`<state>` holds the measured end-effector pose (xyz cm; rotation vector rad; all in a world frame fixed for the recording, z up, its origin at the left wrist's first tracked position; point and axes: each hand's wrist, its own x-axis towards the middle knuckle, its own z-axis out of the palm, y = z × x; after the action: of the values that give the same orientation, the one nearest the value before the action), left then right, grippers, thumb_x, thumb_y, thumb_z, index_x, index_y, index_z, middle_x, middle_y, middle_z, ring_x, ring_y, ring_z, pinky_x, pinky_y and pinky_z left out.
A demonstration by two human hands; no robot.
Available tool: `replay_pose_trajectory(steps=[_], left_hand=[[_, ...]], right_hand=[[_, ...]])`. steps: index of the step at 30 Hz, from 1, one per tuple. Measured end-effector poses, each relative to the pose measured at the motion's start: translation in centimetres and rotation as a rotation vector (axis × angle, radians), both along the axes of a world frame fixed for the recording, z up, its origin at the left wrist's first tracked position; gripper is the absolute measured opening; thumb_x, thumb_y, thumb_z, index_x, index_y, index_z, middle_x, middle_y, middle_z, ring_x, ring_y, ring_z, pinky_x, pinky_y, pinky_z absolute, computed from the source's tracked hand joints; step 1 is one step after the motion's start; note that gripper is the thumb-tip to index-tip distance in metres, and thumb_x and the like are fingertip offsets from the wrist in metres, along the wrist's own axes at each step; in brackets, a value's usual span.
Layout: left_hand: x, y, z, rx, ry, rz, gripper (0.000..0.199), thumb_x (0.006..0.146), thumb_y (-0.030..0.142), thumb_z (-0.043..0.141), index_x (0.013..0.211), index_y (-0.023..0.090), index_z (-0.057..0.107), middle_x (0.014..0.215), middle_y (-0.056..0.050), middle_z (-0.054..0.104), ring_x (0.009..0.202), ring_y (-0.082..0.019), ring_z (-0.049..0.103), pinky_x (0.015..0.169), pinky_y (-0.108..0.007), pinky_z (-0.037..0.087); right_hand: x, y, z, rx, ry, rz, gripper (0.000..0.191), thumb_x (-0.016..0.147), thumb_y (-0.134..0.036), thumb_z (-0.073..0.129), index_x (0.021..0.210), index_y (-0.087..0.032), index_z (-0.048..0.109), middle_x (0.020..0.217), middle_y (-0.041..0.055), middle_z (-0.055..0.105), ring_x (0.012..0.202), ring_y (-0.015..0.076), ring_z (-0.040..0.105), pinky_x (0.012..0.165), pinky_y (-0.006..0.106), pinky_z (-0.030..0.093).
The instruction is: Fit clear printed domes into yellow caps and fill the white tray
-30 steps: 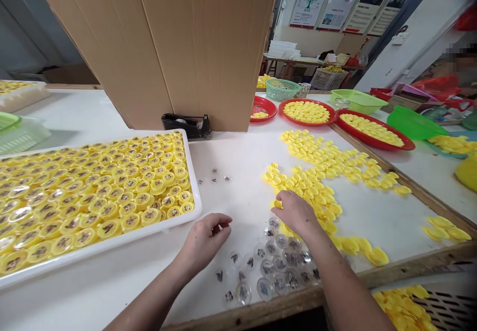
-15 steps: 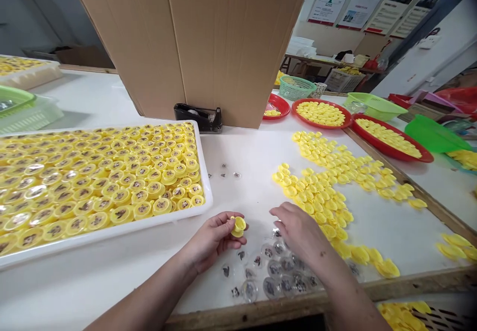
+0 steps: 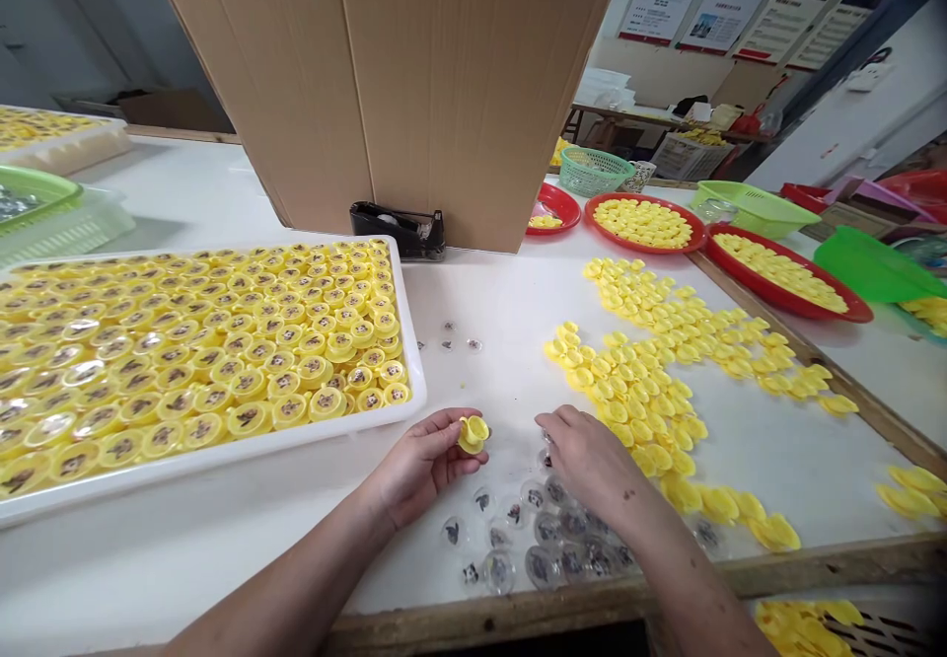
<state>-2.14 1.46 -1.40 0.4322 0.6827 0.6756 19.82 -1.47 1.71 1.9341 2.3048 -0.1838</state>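
Head view: saw left hand (image 3: 421,465) pinched on a small yellow cup (image 3: 473,433), thumb and fingers together on its side, opening tilted upward, held over the white table (image 3: 510,292) between a filled white tray (image 3: 415,381) and the right hand (image 3: 592,460). Noted right hand apart from the left, palm down, fingers bent at the upper end of a cluster of clear discs (image 3: 546,529) with dark printed pictures. Could not tell a grip from loose contact there, with fingertips partly hidden. Marked a few small clear discs (image 3: 474,345) farther up, just beside the tray. Found loose yellow pieces (image 3: 628,381) spread beyond the right hand, in a broad patch reaching near the wooden edging (image 3: 821,566). Saw tray at left, packed with rows of yellow pieces with printed round tops (image 3: 248,415). Logged black tape dispenser (image 3: 370,219) behind the tray, against tall cardboard (image 3: 414,95). Recorded red plates (image 3: 862,312) of yellow pieces at upper right, with a mint-green basket (image 3: 592,183) beyond.
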Motion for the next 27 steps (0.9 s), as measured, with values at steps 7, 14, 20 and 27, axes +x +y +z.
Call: replay_pose_trajectory(steps=[7, 14, 20, 27], left_hand=[[0.0, -0.1, -0.7, 0.026, -0.042, -0.025, 0.029, 0.083, 0.021, 0.058, 0.11, 0.012, 0.056, 0.104, -0.012, 0.062, 0.078, -0.016, 0.066, 0.071, -0.023, 0.052], [0.0, -0.1, -0.6, 0.038, -0.02, -0.051, 0.03, 0.085, 0.024, 0.055, 0.113, 0.013, 0.053, 0.108, -0.015, 0.061, 0.073, -0.013, 0.063, 0.066, -0.021, 0.049], [0.3, -0.4, -0.4, 0.098, -0.018, -0.034, 0.023, 0.084, 0.025, 0.058, 0.103, 0.014, 0.054, 0.092, -0.008, 0.064, 0.073, -0.013, 0.062, 0.066, -0.022, 0.048], [0.3, -0.7, 0.0, 0.179, -0.056, -0.048, 0.027, 0.082, 0.024, 0.062, 0.108, 0.015, 0.058, 0.091, -0.006, 0.066, 0.08, -0.013, 0.063, 0.073, -0.023, 0.047]], right_hand=[[-0.3, -0.1, -0.4, 0.006, 0.5, -0.11, 0.029, 0.086, -0.019, 0.04, 0.111, -0.02, 0.054, 0.103, 0.0069, 0.055, 0.077, 0.0169, 0.058, 0.071, 0.032, 0.045], [-0.8, -0.5, -0.2, -0.049, 0.893, -0.226, 0.025, 0.082, -0.023, 0.052, 0.106, -0.022, 0.059, 0.101, 0.0054, 0.06, 0.08, 0.0163, 0.06, 0.068, 0.03, 0.047], [-2.9, -1.0, -0.3, -0.291, 1.481, -0.333, 0.019, 0.085, -0.025, 0.052, 0.101, -0.02, 0.061, 0.092, 0.0032, 0.066, 0.076, 0.0147, 0.062, 0.065, 0.028, 0.047], [-4.2, -0.9, -1.3, -0.331, 1.584, -0.34, 0.025, 0.084, -0.026, 0.057, 0.108, -0.022, 0.061, 0.077, -0.0013, 0.061, 0.068, 0.0117, 0.059, 0.062, 0.026, 0.045]])
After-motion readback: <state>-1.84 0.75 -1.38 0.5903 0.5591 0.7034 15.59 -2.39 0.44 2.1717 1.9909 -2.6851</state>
